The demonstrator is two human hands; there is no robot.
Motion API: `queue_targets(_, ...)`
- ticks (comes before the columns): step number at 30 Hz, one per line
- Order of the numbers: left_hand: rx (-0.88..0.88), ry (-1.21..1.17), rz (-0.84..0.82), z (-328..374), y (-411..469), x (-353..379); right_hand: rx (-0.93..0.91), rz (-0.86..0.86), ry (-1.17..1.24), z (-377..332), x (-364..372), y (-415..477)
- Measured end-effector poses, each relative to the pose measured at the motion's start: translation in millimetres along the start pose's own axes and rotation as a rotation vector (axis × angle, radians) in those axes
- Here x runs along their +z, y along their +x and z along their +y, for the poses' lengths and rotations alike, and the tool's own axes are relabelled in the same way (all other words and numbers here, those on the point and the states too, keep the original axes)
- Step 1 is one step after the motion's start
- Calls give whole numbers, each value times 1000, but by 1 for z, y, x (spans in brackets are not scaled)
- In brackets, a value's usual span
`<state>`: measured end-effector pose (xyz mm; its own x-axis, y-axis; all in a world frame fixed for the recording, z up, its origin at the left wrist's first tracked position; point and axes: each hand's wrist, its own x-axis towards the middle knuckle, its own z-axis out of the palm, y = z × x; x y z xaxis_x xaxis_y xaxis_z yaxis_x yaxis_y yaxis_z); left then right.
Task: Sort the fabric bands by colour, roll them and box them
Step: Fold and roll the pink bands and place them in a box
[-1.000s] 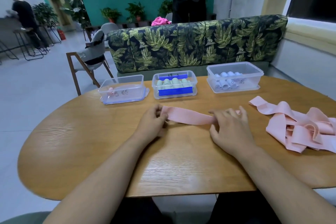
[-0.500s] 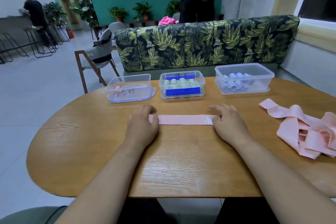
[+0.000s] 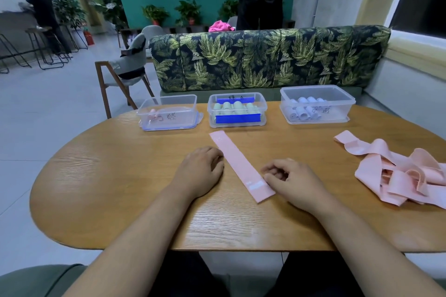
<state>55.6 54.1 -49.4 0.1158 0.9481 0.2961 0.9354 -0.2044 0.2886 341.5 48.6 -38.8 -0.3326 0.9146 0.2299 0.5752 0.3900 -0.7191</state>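
Wooden surface (image 3: pixel 108 176), oval, seen from the head camera. Landmark: the middle clear box (image 3: pixel 237 118), blue-labelled, holding pale green rolls (image 3: pixel 237 106) side by side. One pink fabric band (image 3: pixel 241 166) lies flat and unrolled in front of that box. It runs on a diagonal, far end just short of the box's front-left corner, near end off toward the person and to the right; a small white patch shows close to the near end. Left grip (image 3: pixel 200 171) sits palm down on the surface in front of the box and slightly left. Its fingers are loosely bent and hold nothing, fingertips at the band's left edge. Right grip (image 3: pixel 292 183) rests in front and to the right of the box, fingers curled narrow, against the band's right edge near its near end; cannot tell whether it pinches the fabric or only touches it. Left of the middle box: a clear box (image 3: pixel 178 116) with a single pink roll (image 3: pixel 153 113) inside. Right of it: a larger clear box (image 3: pixel 337 113) with pale bluish rolls (image 3: pixel 303 112). Well to the right and nearer the person: a loose heap of pink bands (image 3: pixel 405 176), tangled, unrolled. Behind the box: a leaf-print sofa back (image 3: pixel 265 60).
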Motion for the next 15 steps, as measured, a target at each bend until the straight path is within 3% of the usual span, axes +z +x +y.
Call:
queue_targets(9, 6, 47, -210, 1, 6, -3, -162, -209, 46, -14, 0, -19)
queue_targets(15, 55, -10, -120, 1, -1, -5, -211, -218, 16, -16, 1, -20)
